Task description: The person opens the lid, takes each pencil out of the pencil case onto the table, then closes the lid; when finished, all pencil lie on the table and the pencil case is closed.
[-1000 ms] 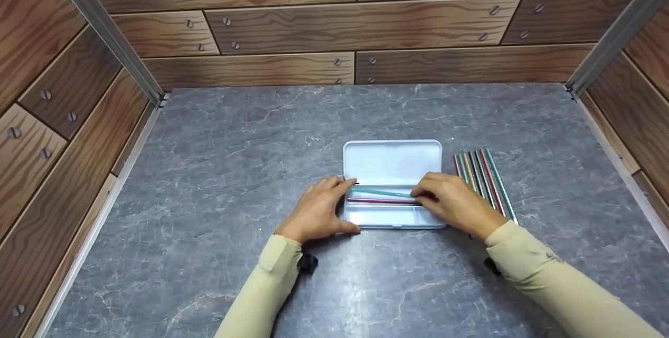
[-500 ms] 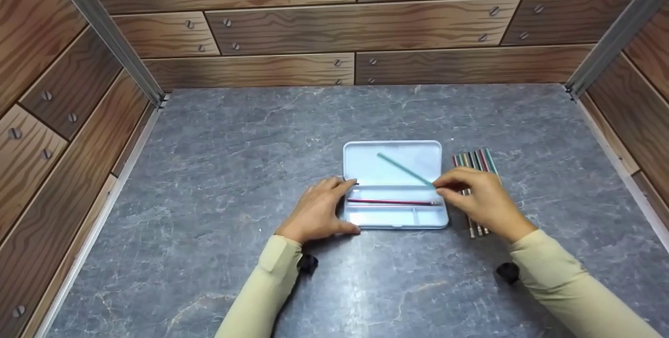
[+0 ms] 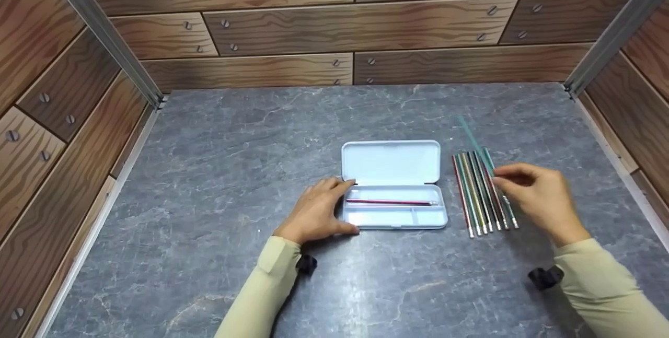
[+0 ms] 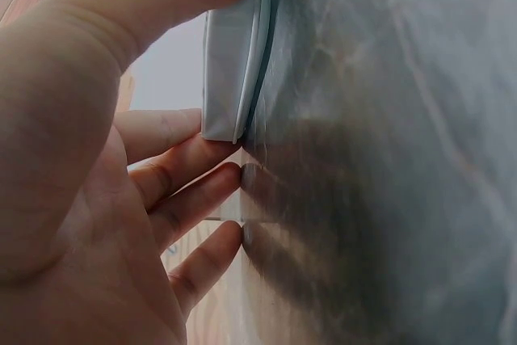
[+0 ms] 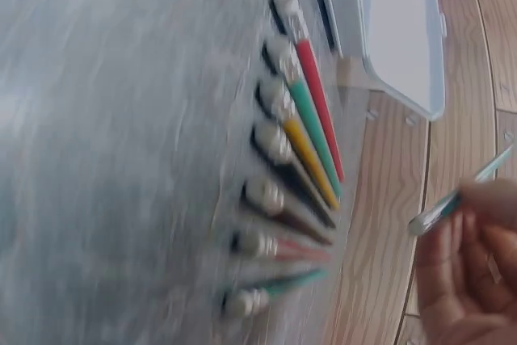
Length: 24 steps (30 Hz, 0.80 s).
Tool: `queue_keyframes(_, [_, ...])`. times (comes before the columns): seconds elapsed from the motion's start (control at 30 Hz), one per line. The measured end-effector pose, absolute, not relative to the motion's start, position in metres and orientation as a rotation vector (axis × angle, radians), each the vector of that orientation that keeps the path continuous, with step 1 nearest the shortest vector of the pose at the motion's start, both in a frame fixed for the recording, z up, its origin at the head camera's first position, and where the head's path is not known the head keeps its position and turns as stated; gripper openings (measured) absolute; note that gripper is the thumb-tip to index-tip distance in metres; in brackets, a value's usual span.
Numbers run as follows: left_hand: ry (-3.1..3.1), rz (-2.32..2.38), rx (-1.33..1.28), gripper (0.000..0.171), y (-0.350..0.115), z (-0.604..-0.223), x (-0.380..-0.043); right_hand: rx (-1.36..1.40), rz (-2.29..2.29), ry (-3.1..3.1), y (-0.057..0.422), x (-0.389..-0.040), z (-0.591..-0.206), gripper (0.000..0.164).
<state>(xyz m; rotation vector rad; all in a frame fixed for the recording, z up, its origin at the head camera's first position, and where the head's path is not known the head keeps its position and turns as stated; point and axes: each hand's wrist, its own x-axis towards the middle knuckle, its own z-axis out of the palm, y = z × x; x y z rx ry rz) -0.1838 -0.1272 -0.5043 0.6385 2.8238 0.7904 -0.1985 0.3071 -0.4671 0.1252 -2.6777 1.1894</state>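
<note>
My left hand (image 3: 318,212) holds the left end of a pale blue pencil case (image 3: 379,218) on the table, thumb at the front and index finger at the back. The case's lid (image 3: 391,163) is tipped back. Inside its rear compartment lies one dark red pencil (image 3: 389,202). At the right, my right hand (image 3: 543,202) pinches a green pencil (image 3: 473,140) near its eraser end, above the row of pencils (image 3: 462,197). In the right wrist view, the pencil's end (image 5: 436,216) shows between thumb and fingers, raised off the table.
Several pencils lie side by side right of the case, eraser ends toward me; red, green, yellow and dark ones show (image 5: 303,139). The grey marbled table (image 3: 235,160) is bordered by wood-patterned walls (image 3: 277,30) at the back and sides.
My right hand has lifted the green pencil out of the case and carried it right, over the row of pencils. The left hand has stayed at the case.
</note>
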Motion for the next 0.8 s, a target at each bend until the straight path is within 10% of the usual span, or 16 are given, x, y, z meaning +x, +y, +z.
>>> queue_keyframes(0.8, [2.819, 0.813, 0.640, 0.107, -0.128, -0.504, -0.182, -0.176, 0.917, -3.028, 0.345, -0.195, -0.484, 0.029])
